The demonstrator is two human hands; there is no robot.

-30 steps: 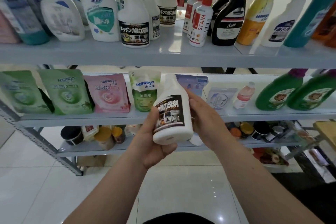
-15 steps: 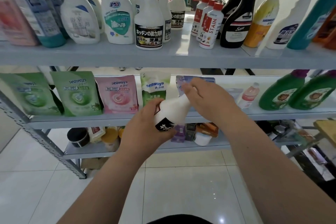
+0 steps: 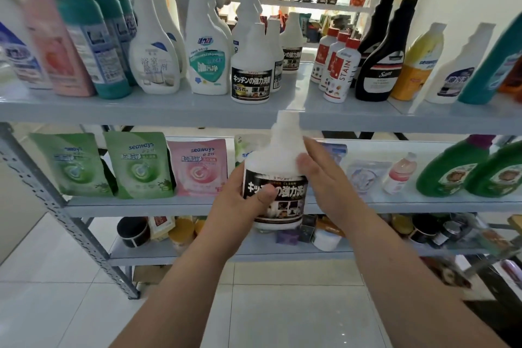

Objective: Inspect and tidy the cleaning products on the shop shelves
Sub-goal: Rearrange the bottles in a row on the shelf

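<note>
**White cleaner bottle upright at frame centre**

The white bottle [image 3: 276, 162] with the black label is sitting upright at mid-frame, in front of the middle shelf [image 3: 141, 205]. The left hand [image 3: 243, 202] is gripping its label, thumb across the front. The right hand [image 3: 324, 178] is resting straight fingers on its shoulder.

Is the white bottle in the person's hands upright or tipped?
Upright: the white bottle has its neck pointing up and its black label reads level. The left hand grips its body.

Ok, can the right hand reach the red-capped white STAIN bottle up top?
Probably yes: the right hand only touches the black-labelled white bottle, and the STAIN bottle stands unblocked at the shelf front.
</note>
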